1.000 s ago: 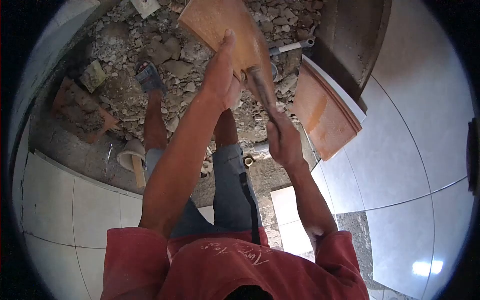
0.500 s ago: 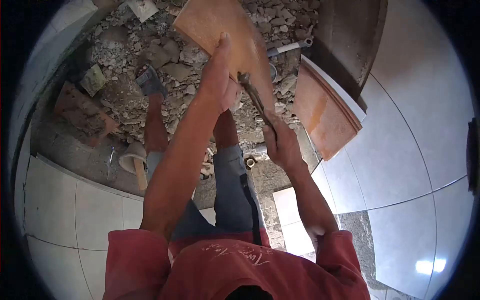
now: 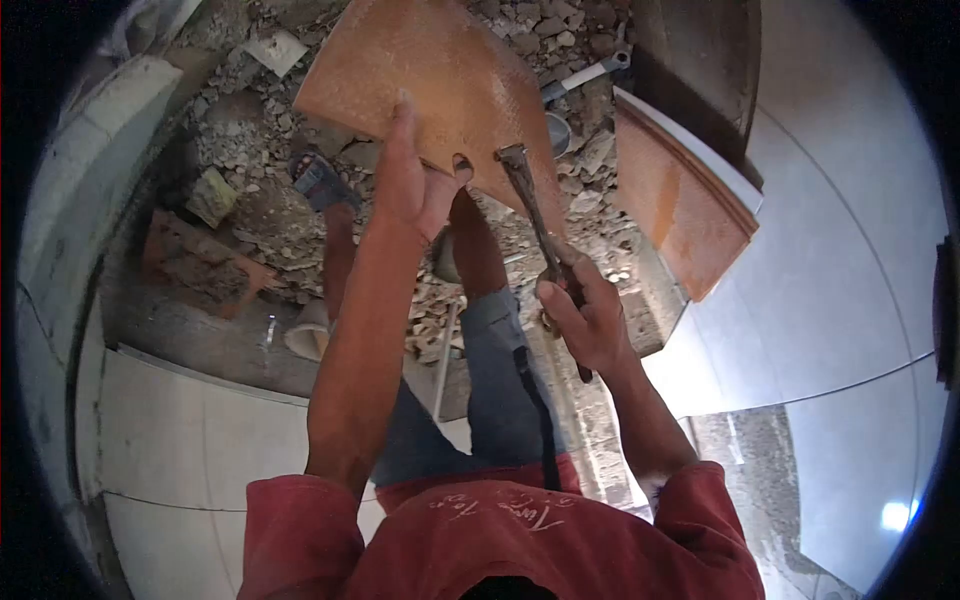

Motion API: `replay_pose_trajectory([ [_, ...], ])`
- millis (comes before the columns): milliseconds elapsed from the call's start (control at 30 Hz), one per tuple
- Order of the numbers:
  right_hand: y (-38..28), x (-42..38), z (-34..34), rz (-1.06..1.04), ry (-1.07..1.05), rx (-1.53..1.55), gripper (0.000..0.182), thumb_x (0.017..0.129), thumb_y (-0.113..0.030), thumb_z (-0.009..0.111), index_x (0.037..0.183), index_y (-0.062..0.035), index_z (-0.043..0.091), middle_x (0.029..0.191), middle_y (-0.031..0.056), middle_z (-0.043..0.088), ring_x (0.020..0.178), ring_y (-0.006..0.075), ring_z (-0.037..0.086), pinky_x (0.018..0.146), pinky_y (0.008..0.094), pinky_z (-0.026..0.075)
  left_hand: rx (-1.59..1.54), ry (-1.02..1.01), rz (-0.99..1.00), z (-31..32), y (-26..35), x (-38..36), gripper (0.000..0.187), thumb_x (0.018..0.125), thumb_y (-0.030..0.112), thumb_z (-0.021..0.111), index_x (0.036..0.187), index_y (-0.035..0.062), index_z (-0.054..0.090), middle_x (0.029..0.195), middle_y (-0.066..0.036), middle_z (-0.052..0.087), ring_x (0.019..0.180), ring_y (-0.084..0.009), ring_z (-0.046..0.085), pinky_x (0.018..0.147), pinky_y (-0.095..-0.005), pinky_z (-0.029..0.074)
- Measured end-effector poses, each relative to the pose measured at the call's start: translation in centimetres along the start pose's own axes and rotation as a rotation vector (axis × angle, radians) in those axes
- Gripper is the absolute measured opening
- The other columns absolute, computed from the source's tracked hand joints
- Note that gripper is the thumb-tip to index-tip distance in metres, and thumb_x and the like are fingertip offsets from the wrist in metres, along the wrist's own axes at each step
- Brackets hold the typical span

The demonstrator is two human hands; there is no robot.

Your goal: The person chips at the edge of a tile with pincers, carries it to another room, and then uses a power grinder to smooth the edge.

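My left hand (image 3: 415,190) grips a large orange-brown tile (image 3: 430,80) by its near edge, thumb lying on the upper face, fingers underneath. A small rounded notch (image 3: 462,165) is cut into that edge, just right of my fingers. My right hand (image 3: 590,315) is closed around the handles of worn, dirty metal pincers (image 3: 530,195). Their blunt head overlaps the tile in this view, right of the notch. The tile is held up over rubble, and one lower leg reaches beneath it.
Broken rubble (image 3: 245,150) covers the ground ahead. Stacked orange-backed tiles (image 3: 680,205) lean at the right beside a dark board (image 3: 700,70). A grey-and-white tool handle (image 3: 590,78) and a round container (image 3: 558,133) lie near the tile. Pale floor tiles (image 3: 820,300) extend right.
The pincers' head has moved off the notch toward the right, uncovering it. My left hand and the tile have shifted left, and the camera view has turned slightly.
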State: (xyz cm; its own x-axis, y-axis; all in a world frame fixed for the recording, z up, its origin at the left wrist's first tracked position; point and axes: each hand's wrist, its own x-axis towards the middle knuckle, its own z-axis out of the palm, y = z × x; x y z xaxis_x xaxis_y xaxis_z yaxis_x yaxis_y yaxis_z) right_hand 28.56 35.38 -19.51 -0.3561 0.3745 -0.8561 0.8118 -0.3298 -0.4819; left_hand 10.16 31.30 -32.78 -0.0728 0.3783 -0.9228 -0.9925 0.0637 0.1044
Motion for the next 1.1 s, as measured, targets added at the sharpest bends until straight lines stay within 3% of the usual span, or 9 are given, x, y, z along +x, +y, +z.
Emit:
replay_pose_trajectory([
  [100, -0.4, -0.4, 2.2, 0.07, -0.039, 0.343, 0.053, 0.095, -0.033, 0.045, 0.135, 0.0002, 0.035, 0.076, 0.0087, 0.059, 0.05, 0.0119, 0.052, 0.049, 0.0272, 0.045, 0.01, -0.055, -0.031, -1.4, 0.2, 0.3, 0.049, 0.092, 0.043, 0.049, 0.127, 0.0095, 0.039, 0.123, -0.011, 0.047, 0.109, -0.0256, 0.047, 0.082, -0.0426, 0.04],
  [200, -0.8, 0.3, 3.7, 0.111, -0.046, 0.458, 0.052, 0.098, -0.023, 0.037, 0.142, -0.002, 0.021, 0.077, 0.0101, 0.059, 0.05, 0.011, 0.053, 0.047, 0.0271, 0.046, 0.058, -0.01, -0.028, -1.8, 0.5, 0.1, 0.046, 0.093, 0.04, 0.048, 0.126, 0.009, 0.04, 0.121, -0.011, 0.048, 0.105, -0.0261, 0.048, 0.08, -0.0409, 0.041],
  [333, -1.0, 0.9, 5.1, 0.131, -0.081, 0.827, 0.062, 0.096, -0.022, 0.04, 0.145, -0.0019, 0.007, 0.078, 0.0094, 0.06, 0.049, 0.0102, 0.054, 0.048, 0.023, 0.045, 0.152, 0.015, -0.019, -2.6, 0.9, -0.3, 0.044, 0.094, 0.038, 0.046, 0.126, 0.0081, 0.04, 0.12, -0.011, 0.049, 0.104, -0.0273, 0.049, 0.081, -0.0415, 0.042],
  [467, -0.9, 1.1, 6.1, 0.212, -0.217, 0.917, 0.056, 0.095, -0.012, 0.033, 0.145, -0.0031, 0.009, 0.077, 0.01, 0.058, 0.049, 0.0103, 0.054, 0.047, 0.0247, 0.048, 0.209, 0.064, 0.04, -2.0, 0.7, -0.7, 0.045, 0.094, 0.038, 0.045, 0.127, 0.0075, 0.04, 0.123, -0.012, 0.048, 0.11, -0.0291, 0.048, 0.085, -0.0447, 0.041],
  [567, -0.5, 1.3, 7.2, 0.191, -0.1, 1.053, 0.056, 0.095, -0.011, 0.034, 0.145, -0.0035, 0.01, 0.077, 0.0099, 0.058, 0.049, 0.0103, 0.055, 0.046, 0.0247, 0.047, 0.23, 0.038, 0.047, -2.2, 0.7, -0.6, 0.047, 0.094, 0.039, 0.045, 0.129, 0.0077, 0.04, 0.126, -0.012, 0.048, 0.113, -0.0297, 0.048, 0.089, -0.0451, 0.041],
  [800, -0.4, 1.7, 7.3, 0.248, -0.212, 0.989, 0.056, 0.093, -0.007, 0.037, 0.145, -0.0086, 0.017, 0.074, 0.0065, 0.055, 0.049, 0.009, 0.052, 0.048, 0.0228, 0.045, 0.278, 0.02, 0.082, -3.3, 0.7, -0.3, 0.05, 0.093, 0.041, 0.046, 0.131, 0.0085, 0.04, 0.128, -0.012, 0.047, 0.116, -0.0311, 0.047, 0.093, -0.0456, 0.039],
  [900, -0.3, 1.5, 7.3, 0.214, -0.028, 0.949, 0.055, 0.093, -0.008, 0.036, 0.144, -0.0036, 0.016, 0.075, 0.0096, 0.057, 0.049, 0.011, 0.055, 0.046, 0.0263, 0.048, 0.27, 0.081, 0.038, -3.5, 0.9, -0.6, 0.049, 0.093, 0.04, 0.046, 0.13, 0.0091, 0.04, 0.128, -0.012, 0.048, 0.116, -0.0302, 0.047, 0.094, -0.0464, 0.039],
  [1000, 0.0, 1.9, 6.8, 0.213, -0.18, 0.946, 0.056, 0.092, -0.007, 0.036, 0.144, -0.0035, 0.016, 0.074, 0.0093, 0.057, 0.049, 0.0111, 0.055, 0.047, 0.0264, 0.049, 0.205, -0.046, 0.06, -3.6, 0.9, -0.4, 0.054, 0.091, 0.031, 0.053, 0.134, 0.0044, 0.033, 0.135, -0.016, 0.04, 0.124, -0.0334, 0.04, 0.104, -0.053, 0.031],
  [1100, -0.6, 2.1, 6.0, 0.273, -0.187, 0.869, 0.056, 0.093, -0.008, 0.036, 0.144, -0.004, 0.016, 0.073, 0.0089, 0.056, 0.049, 0.0112, 0.055, 0.048, 0.026, 0.048, 0.206, -0.032, -0.007, -4.0, 1.1, -0.5, 0.047, 0.094, 0.038, 0.044, 0.131, 0.0091, 0.04, 0.129, -0.011, 0.047, 0.115, -0.0284, 0.048, 0.096, -0.0483, 0.038],
])
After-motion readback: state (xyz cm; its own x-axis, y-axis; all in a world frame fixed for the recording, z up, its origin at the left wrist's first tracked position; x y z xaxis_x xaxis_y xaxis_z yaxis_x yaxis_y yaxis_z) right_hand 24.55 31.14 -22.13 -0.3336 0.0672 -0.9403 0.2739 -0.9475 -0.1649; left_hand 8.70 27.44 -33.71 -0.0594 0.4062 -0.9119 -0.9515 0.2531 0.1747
